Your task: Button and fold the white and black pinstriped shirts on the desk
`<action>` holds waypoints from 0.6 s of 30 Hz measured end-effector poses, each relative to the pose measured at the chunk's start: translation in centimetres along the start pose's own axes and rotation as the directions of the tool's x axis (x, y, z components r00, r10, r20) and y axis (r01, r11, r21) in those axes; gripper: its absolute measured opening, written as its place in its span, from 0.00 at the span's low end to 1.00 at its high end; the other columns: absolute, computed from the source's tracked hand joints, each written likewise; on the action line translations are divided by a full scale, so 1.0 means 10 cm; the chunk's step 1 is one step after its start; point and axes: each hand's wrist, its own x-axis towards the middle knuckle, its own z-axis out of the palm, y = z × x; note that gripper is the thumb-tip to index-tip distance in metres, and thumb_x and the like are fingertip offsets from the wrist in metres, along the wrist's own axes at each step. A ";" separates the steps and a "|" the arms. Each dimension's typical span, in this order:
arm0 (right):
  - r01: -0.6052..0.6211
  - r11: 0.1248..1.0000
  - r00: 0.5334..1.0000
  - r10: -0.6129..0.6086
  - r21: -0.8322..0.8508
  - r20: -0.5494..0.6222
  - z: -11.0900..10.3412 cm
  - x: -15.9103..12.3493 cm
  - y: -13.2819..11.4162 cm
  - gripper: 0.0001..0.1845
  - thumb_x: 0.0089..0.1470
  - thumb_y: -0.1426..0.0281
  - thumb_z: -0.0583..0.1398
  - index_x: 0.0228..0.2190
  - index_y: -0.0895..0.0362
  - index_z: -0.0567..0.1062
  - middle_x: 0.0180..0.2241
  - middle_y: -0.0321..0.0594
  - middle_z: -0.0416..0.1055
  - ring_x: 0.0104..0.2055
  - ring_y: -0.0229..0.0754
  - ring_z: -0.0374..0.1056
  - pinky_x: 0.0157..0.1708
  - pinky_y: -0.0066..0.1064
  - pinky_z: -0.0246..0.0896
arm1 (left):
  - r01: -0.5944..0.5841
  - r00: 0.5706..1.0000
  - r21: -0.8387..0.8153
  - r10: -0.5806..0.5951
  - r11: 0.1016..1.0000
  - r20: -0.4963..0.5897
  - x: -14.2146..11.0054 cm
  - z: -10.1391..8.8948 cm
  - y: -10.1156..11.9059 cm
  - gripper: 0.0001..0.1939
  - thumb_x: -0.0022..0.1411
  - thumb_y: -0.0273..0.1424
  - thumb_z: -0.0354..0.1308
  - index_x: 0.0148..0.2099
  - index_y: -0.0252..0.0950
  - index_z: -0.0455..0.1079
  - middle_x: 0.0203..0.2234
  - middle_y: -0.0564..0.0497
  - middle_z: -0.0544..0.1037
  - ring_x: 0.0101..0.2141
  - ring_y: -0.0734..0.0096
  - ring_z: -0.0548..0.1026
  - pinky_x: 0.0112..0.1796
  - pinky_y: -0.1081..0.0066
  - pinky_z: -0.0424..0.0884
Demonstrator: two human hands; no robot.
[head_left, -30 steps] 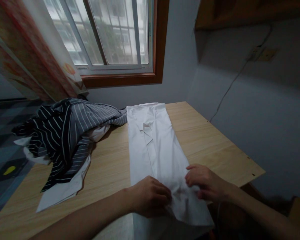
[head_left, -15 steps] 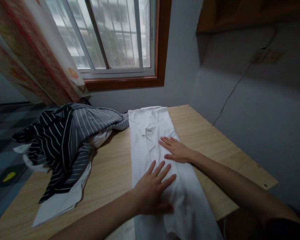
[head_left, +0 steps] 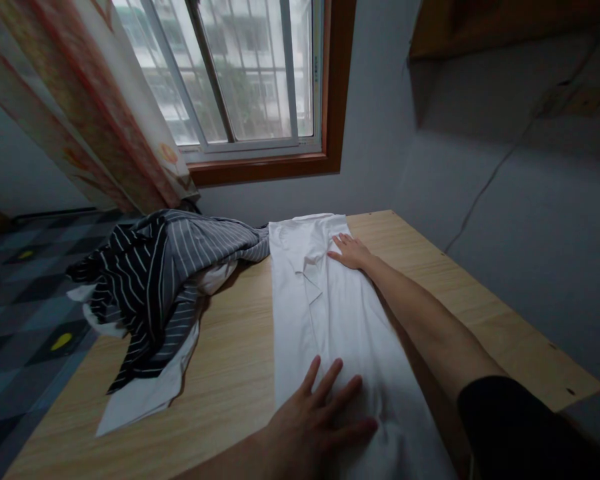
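Note:
A white shirt (head_left: 340,313), folded into a long narrow strip, lies lengthwise on the wooden table (head_left: 230,340), collar end toward the window. My left hand (head_left: 320,417) rests flat on its near part with fingers spread. My right hand (head_left: 350,252) is stretched out far along the shirt, lying flat near the collar with fingers extended. Neither hand holds anything.
A heap of striped dark and grey clothes (head_left: 155,280) over white cloth sits on the table's left side. A window (head_left: 240,73) and a patterned curtain (head_left: 100,113) are behind. A grey wall (head_left: 520,200) runs close along the table's right edge.
Both hands went from pinching the shirt's near end to lying flat. My right hand slid up the shirt toward the collar; the left stayed near the bottom.

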 end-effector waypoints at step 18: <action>0.735 0.578 0.610 -0.792 0.355 0.027 -0.21 -2.99 -0.27 0.42 0.53 0.52 0.62 0.65 0.47 0.54 0.65 0.43 0.52 0.67 0.54 0.49 0.65 0.51 0.40 | -0.081 0.993 -0.006 0.081 0.997 -0.085 -0.77 -0.18 -0.04 0.28 0.66 0.38 0.53 0.66 0.53 0.55 0.64 0.53 0.61 0.62 0.55 0.60 0.61 0.50 0.57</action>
